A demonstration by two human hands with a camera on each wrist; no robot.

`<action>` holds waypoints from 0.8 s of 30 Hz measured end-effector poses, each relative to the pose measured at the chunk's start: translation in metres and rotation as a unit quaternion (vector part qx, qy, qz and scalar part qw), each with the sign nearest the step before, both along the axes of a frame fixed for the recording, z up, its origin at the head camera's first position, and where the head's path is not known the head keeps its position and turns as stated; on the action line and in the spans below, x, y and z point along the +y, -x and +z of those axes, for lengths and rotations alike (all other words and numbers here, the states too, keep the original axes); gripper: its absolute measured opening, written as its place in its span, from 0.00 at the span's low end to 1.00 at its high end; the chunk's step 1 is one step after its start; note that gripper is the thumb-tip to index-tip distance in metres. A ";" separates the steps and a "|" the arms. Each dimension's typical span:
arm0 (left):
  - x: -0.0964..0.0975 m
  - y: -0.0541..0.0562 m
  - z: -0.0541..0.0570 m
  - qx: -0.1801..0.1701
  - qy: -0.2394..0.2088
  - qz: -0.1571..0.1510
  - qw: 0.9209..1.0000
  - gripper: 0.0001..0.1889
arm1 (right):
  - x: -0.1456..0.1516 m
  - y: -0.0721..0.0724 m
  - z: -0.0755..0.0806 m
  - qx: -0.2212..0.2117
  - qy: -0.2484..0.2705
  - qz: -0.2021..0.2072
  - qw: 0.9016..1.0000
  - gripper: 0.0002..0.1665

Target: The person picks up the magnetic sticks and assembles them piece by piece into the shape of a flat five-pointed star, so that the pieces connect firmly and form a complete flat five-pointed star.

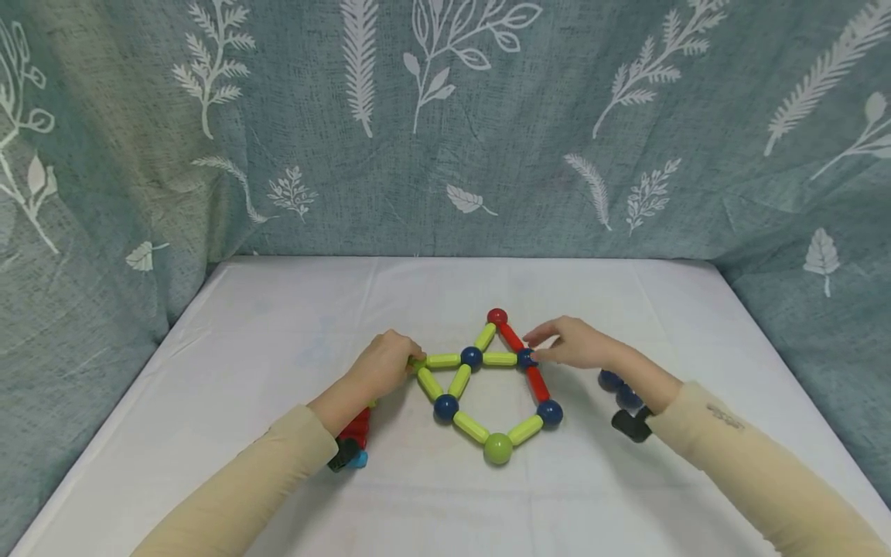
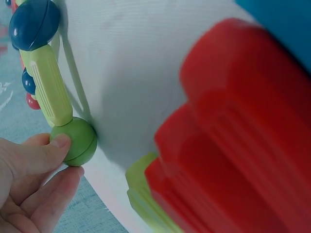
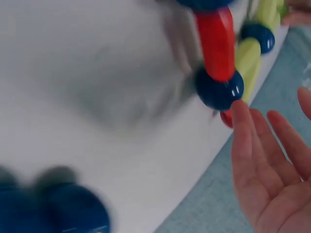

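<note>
A flat frame of magnetic rods and balls lies on the white table. It joins light green rods, red rods, blue balls, a red ball and a green ball at the near corner. My left hand pinches another green ball between thumb and fingers at the frame's left corner. On the right side, my right hand has its fingers extended, one fingertip at a blue ball between two red rods; whether it presses cannot be told.
Beside the left forearm lie loose red rods, a light green rod and a blue piece. Loose blue balls sit by the right forearm. A leaf-patterned curtain hangs behind the table.
</note>
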State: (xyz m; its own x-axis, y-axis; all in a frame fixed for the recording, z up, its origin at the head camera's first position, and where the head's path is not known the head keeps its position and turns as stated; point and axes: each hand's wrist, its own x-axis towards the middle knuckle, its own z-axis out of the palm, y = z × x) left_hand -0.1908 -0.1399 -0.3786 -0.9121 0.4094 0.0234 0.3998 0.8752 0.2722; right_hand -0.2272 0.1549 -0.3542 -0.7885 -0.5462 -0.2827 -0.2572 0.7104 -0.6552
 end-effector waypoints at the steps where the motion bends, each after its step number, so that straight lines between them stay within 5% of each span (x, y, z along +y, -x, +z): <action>1: 0.000 0.000 0.000 0.002 0.000 -0.002 1.000 0.12 | 0.006 -0.007 -0.001 0.002 0.002 0.003 1.000 0.23; 10: 0.001 0.000 0.000 0.004 -0.001 0.000 1.000 0.12 | 0.037 -0.054 -0.029 0.014 0.051 -0.029 0.998 0.17; 24: 0.000 -0.001 -0.002 0.003 0.003 -0.002 1.000 0.12 | 0.019 -0.066 -0.038 0.032 0.051 -0.104 0.993 0.10</action>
State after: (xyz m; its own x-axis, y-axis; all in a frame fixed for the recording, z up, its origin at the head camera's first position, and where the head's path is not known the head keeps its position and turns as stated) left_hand -0.1903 -0.1396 -0.3804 -0.9102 0.4132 0.0267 0.4050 0.8750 0.2653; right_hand -0.1617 0.1742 -0.3926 -0.9014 -0.3937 -0.1804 -0.1558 0.6835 -0.7132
